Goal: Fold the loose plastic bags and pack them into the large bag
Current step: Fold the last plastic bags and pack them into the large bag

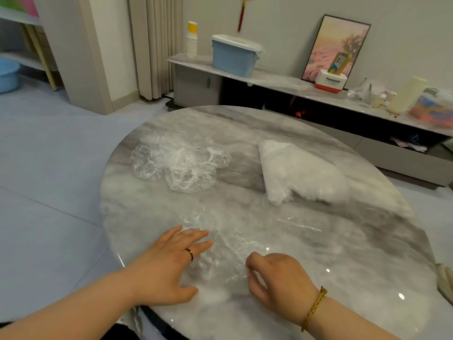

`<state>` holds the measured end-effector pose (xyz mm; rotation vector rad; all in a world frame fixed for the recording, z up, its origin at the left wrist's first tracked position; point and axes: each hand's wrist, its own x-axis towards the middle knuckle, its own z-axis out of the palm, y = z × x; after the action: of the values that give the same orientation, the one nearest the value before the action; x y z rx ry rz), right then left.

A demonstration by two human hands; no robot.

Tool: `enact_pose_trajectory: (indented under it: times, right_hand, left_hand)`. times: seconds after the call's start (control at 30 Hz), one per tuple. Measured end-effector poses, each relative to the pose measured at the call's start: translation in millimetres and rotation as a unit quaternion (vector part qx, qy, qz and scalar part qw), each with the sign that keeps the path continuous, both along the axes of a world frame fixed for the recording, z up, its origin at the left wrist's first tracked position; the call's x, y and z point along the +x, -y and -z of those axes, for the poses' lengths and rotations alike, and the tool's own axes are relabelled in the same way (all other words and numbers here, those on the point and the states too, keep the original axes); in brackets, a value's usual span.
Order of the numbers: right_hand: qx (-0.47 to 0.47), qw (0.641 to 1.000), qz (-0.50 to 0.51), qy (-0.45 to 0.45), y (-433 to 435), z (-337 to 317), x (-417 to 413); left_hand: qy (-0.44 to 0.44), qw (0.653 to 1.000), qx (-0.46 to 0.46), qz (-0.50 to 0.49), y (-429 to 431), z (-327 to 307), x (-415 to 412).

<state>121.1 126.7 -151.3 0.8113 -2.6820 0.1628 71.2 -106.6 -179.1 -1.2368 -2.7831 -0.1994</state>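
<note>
On the round grey marble surface (343,266), a crumpled heap of clear plastic bags (176,163) lies far left and a large stuffed white plastic bag (301,170) far right. Nearer, a clear flattened plastic bag (228,249) lies under the left hand (171,263), its grip wide and flat. The right hand (277,276) pinches the bag's edge.

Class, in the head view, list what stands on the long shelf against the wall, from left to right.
Stack of paper cups → blue box → framed picture → cream jug.
</note>
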Motion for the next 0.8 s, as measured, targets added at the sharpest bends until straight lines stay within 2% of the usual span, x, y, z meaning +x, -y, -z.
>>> enact_pose_trajectory:
  times: [0.17, 0.2, 0.23, 0.3, 0.4, 0.47, 0.53, 0.6, 0.7, 0.8]
  right_hand:
    - [0.011, 0.998, 0.043, 0.039, 5.8, 10.1, 16.2]
    - [0.011, 0.997, 0.044, 0.069, 6.2, 11.8, 16.5]
    - [-0.018, 0.991, 0.039, 0.130, 7.4, 9.3, 17.7]
    - [-0.051, 0.982, 0.006, 0.181, 2.2, 10.3, 17.1]
    - [-0.120, 0.971, -0.013, 0.205, -4.5, 6.6, 12.3]
    - [-0.196, 0.951, 0.026, 0.237, -5.2, 2.8, 6.2]
    - [-0.247, 0.942, 0.065, 0.220, -4.7, 3.5, -0.5]
    - [-0.225, 0.942, 0.105, 0.225, -5.6, 2.2, -6.0]
    - [-0.127, 0.960, 0.078, 0.235, -9.1, 11.4, -11.9]
    - [-0.041, 0.958, 0.057, 0.277, -5.3, 8.4, -12.4]
  left_hand:
    - [0.013, 1.000, 0.002, -0.011, -18.6, 12.2, 18.7]
    - [0.009, 1.000, 0.015, -0.012, -19.9, 15.4, 17.8]
    - [0.014, 1.000, 0.021, -0.014, -19.7, 16.8, 17.9]
    - [0.008, 0.999, 0.040, -0.012, -16.5, 20.3, 15.4]
    - [-0.003, 0.997, 0.075, -0.004, -8.2, 21.0, 10.4]
    - [-0.010, 0.996, 0.093, 0.005, -5.5, 19.7, 7.4]
    - [-0.020, 0.995, 0.099, 0.020, -4.7, 18.9, 4.8]
    - [-0.059, 0.992, 0.112, 0.031, -5.5, 17.3, 4.3]
    - [-0.074, 0.986, 0.142, 0.034, -12.0, 10.4, 6.9]
    - [-0.124, 0.979, 0.145, 0.071, -18.3, 6.0, 16.2]
